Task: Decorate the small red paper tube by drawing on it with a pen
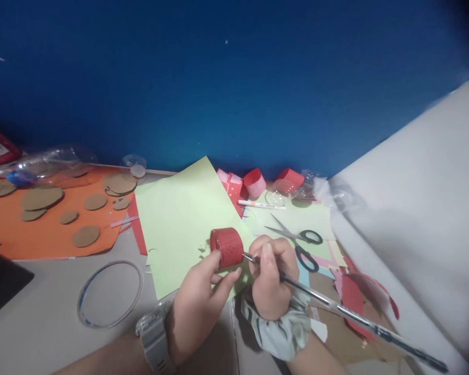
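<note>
**Pen nose at the red wall, and a slip is the danger!**

Here we are over the pale green sheet [180,208], and the red cylinder [230,246] lies on its side toward the sheet's near right edge. The left hand [201,291] has it from the near side, finger and thumb closed against it; the fingers beneath are hidden. The right hand [275,276] is clamped on a pen-like tool [332,302], thumb and fingers bunched close to the metal tip. That tip is right at the cylinder's right end, and I cannot tell whether it touches!

So where's the trouble? That wall is curved: push hard at an angle and the tip could skid, and the left thumb is close by. Loosen the left hand's hold and the cylinder could roll on the sheet. Press too hard and, if the wall is as thin as it looks, it could dent.

Watch the scissors [295,236] too, right of the sheet, blades parted and pointing toward it, just beyond the right hand: a careless sideways swing could catch them. And those small scraps [202,251] on the sheet could stick to the cylinder, should any glue be wet.
</note>
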The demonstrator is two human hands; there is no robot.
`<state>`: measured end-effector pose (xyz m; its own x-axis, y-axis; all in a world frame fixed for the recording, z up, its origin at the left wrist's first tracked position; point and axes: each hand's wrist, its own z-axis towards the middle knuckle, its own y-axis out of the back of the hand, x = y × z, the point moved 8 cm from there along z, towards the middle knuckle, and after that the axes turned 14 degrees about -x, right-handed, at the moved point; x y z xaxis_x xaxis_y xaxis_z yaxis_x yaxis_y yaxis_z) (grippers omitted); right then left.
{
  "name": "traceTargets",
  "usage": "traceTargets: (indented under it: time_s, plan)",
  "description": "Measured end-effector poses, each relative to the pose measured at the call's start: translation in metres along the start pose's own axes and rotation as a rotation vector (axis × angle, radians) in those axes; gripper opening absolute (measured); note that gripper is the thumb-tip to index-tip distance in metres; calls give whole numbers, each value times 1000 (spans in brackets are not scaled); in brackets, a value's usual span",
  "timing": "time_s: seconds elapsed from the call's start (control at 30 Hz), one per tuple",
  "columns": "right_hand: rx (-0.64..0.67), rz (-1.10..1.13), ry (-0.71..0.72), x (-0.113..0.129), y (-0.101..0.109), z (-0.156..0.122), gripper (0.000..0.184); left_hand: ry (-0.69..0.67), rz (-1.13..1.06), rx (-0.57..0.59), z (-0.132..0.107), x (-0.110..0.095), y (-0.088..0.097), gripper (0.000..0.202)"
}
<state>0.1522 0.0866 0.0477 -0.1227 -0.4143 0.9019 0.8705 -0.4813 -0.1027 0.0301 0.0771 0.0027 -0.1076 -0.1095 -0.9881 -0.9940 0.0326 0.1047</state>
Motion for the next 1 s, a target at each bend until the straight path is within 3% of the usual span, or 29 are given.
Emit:
traceTargets:
  time_s: [0.1, 0.23, 0.37, 0.67, 0.77, 0.83, 1.0]
  plan:
    - [-72, 38, -36, 1, 1, 2, 27, 9, -96, -23, 0, 2, 2, 21]
    - [-63, 69, -36, 4, 0, 2, 27, -39, -143, -47, 0, 0, 6, 16]
    - [-42, 69, -5, 6, 0, 0, 26, 15, -84, -66, 1, 5, 7, 23]
    - [30, 19, 136, 20, -2, -6, 17, 35, 47, -74, 3, 4, 8, 26]
    - [114, -2, 182, 23, -4, -10, 12, 12, 67, -79, 3, 0, 9, 22]
    - [172, -35, 214, 25, -5, -11, 13, -20, 70, -75, 2, -4, 9, 21]
    - [176, -48, 314, 37, -4, -10, 16, -20, 88, -88, 2, -5, 11, 25]
